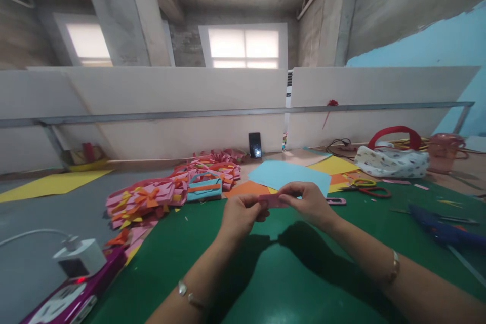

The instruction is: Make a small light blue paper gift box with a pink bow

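The left hand (240, 214) and right hand (307, 200) pinch a small pink paper piece (276, 200) at its two ends, thumbs against fingers, above the green tabletop (178, 268); from that piece, a light blue sheet (288, 172) lies toward 12 o'clock, a phone (255, 145) stands near 11, a blue paper bag (195, 196) and a pink-and-orange paper heap (167, 190) sit toward 9, scissors (356, 188) toward 3
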Demonstrator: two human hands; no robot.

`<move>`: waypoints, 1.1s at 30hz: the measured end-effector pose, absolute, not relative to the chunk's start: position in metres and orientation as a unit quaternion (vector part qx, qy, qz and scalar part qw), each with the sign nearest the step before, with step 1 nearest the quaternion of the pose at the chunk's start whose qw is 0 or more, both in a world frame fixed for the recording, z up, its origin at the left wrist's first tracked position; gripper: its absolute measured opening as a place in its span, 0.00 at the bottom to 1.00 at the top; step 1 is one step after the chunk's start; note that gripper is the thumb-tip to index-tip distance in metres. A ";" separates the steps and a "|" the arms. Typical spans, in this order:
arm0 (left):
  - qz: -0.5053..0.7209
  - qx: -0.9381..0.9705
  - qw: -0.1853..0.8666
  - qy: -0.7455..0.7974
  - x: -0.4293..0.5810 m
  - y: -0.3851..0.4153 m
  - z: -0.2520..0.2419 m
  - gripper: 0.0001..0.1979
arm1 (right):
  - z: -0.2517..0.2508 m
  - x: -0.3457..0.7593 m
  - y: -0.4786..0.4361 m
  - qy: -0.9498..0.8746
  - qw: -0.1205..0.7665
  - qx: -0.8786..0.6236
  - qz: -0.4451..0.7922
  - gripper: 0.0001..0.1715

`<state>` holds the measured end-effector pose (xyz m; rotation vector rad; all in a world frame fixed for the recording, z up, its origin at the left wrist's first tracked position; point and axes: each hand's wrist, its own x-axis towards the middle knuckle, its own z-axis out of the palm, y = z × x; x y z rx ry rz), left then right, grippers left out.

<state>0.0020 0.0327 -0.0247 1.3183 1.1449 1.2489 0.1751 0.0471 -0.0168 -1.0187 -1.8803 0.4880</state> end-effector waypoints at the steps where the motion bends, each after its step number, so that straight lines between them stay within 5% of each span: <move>1: 0.511 0.538 0.483 0.465 0.002 0.032 -0.024 0.06 | -0.017 0.175 0.047 -0.759 0.459 -0.412 0.209 0.05; 14: 0.507 0.531 0.524 0.432 0.002 0.030 -0.024 0.08 | -0.015 0.176 0.045 -0.776 0.440 -0.423 0.158 0.11; 33: 0.545 0.552 0.422 0.469 0.003 0.026 -0.015 0.06 | -0.017 0.176 0.045 -0.784 0.463 -0.378 0.169 0.07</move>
